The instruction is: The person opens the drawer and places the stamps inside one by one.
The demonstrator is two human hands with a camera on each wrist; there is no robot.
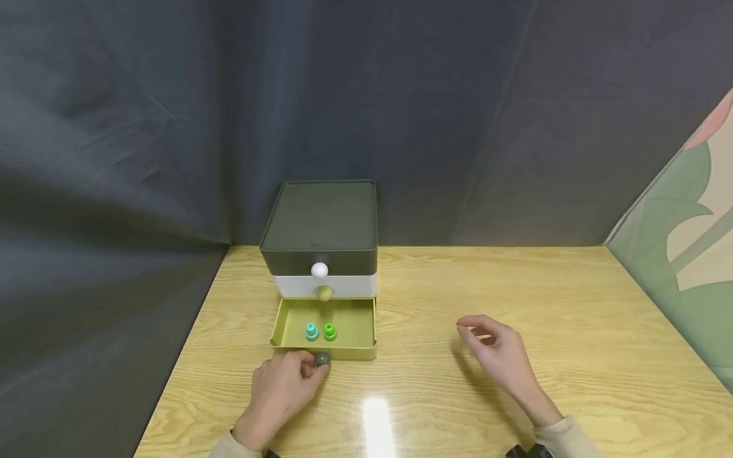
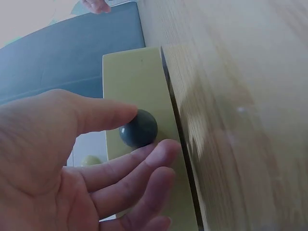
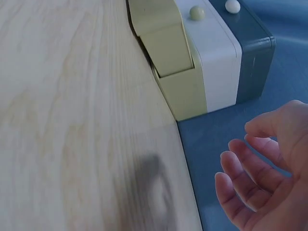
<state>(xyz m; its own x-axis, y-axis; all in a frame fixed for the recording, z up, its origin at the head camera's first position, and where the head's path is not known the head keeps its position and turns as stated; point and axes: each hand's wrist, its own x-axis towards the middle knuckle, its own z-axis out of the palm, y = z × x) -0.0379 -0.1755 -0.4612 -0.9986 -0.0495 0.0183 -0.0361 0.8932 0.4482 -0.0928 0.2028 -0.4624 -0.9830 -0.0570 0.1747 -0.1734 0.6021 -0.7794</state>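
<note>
My left hand (image 1: 284,389) pinches the dark grey round knob (image 2: 139,129) on the front of the olive-yellow bottom drawer (image 1: 355,353). That drawer is pulled out from a small three-tier drawer box (image 1: 323,216). Inside it stand a turquoise stepped peg-like piece (image 1: 312,331) and a bright green one (image 1: 330,331), side by side near the front wall. Above, the white middle drawer (image 1: 355,286) and the dark grey top one are closed. Off to the right of the box, my right hand (image 1: 504,356) hovers over the table with loosely bent fingers and holds nothing.
The light wooden table (image 1: 435,286) runs up to a dark curtain (image 1: 435,127) behind the box and on the left. A patterned cloth (image 1: 687,242) hangs at the right edge. A bright light reflection lies on the tabletop in front.
</note>
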